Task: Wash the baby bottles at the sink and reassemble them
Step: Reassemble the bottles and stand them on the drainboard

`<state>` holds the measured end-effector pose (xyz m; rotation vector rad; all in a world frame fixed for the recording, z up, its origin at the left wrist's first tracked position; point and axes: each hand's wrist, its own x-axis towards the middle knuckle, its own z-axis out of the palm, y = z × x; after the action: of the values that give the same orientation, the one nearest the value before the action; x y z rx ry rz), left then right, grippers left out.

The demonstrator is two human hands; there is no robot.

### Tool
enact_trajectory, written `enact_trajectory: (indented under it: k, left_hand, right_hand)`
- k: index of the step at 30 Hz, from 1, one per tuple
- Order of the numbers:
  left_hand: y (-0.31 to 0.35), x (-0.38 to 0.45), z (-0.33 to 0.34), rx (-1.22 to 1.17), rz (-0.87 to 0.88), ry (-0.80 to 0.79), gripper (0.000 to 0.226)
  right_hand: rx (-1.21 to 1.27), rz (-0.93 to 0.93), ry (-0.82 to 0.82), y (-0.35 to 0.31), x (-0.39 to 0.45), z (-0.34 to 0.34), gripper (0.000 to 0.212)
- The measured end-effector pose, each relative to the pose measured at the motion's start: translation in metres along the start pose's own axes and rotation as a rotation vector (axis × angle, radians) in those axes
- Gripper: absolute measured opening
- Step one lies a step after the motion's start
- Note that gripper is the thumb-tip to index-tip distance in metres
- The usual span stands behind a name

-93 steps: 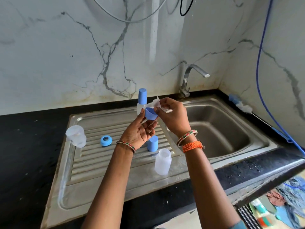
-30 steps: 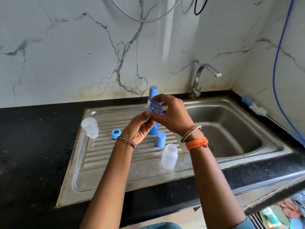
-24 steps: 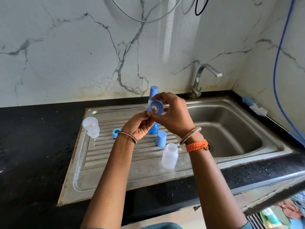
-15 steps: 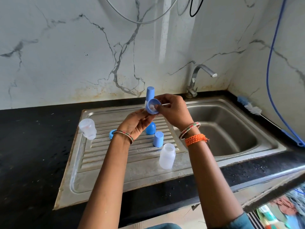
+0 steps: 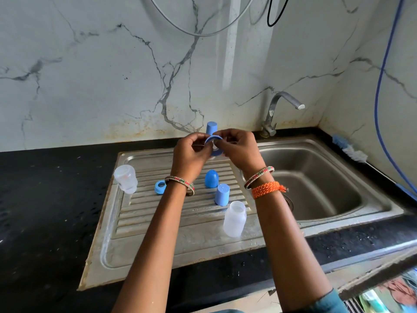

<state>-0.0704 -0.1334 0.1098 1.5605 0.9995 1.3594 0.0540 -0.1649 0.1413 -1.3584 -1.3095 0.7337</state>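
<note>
Where the white, grey-veined marble wall point(image 5: 90, 75) meets a speckled black counter point(image 5: 40, 211), a stainless sink unit point(image 5: 203, 249) sits with a ribbed drainboard to the left and a smooth, rounded basin point(image 5: 320, 188) to the right under a curved metal tap point(image 5: 279, 109). Both hands are raised over the back of the drainboard: the left hand point(image 5: 191, 154) and right hand point(image 5: 239, 150) each curl their fingers onto a blue plastic collar ring point(image 5: 213, 145), pinching it between them, its opening tilted up and toward the camera, something pale inside it. On the drainboard stand a translucent frosted bottle point(image 5: 234, 219) upright with its mouth open upward, another cloudy bottle point(image 5: 125, 178) at the left edge, a tall blue cap point(image 5: 222, 194), a domed blue cap point(image 5: 211, 178), and a second blue ring point(image 5: 160, 187) lying flat. A capped bottle point(image 5: 211, 128) rises behind the hands.
</note>
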Motion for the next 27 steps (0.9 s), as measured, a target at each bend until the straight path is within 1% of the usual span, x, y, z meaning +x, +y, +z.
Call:
enact_trajectory:
  k: [4, 7, 8, 11, 13, 16, 18, 20, 22, 24, 27]
  left_hand:
    - [0.008, 0.002, -0.002, -0.043, -0.013, 0.114, 0.007]
    - [0.011, 0.005, -0.004, -0.031, -0.007, 0.144, 0.009]
    - [0.012, 0.005, -0.004, -0.026, -0.010, 0.147, 0.011]
    - [0.015, 0.005, -0.001, 0.056, 0.006, 0.189, 0.009]
    - [0.015, 0.004, 0.003, 0.123, 0.030, 0.236, 0.009]
    - [0.013, 0.002, 0.008, 0.198, 0.046, 0.335, 0.009]
    - [0.010, 0.000, 0.007, 0.222, 0.067, 0.371, 0.009]
    - [0.009, 0.000, 0.005, 0.226, 0.092, 0.362, 0.010]
    - [0.008, 0.002, 0.002, 0.221, 0.098, 0.344, 0.011]
    - [0.008, 0.005, 0.000, 0.202, 0.081, 0.288, 0.012]
    - [0.008, 0.008, -0.001, 0.144, 0.024, 0.156, 0.019]
  right_hand:
    - [0.142, 0.012, -0.092, -0.006, 0.003, 0.000, 0.018]
    - [0.184, 0.016, -0.072, -0.007, 0.005, 0.003, 0.018]
    - [0.161, 0.005, -0.042, -0.006, 0.006, 0.005, 0.016]
    - [-0.013, -0.065, 0.076, -0.003, 0.008, 0.013, 0.011]
    - [-0.040, -0.070, 0.130, -0.002, 0.008, 0.019, 0.010]
    - [-0.042, -0.048, 0.138, 0.000, 0.008, 0.026, 0.012]
    - [-0.010, -0.018, 0.076, 0.000, 0.008, 0.025, 0.012]
    - [0.036, 0.028, -0.016, -0.002, 0.009, 0.020, 0.014]
    - [0.041, 0.055, -0.054, -0.004, 0.010, 0.016, 0.019]
    - [-0.013, 0.046, -0.007, -0.003, 0.013, 0.014, 0.021]
    - [-0.080, 0.007, 0.115, -0.003, 0.014, 0.015, 0.021]
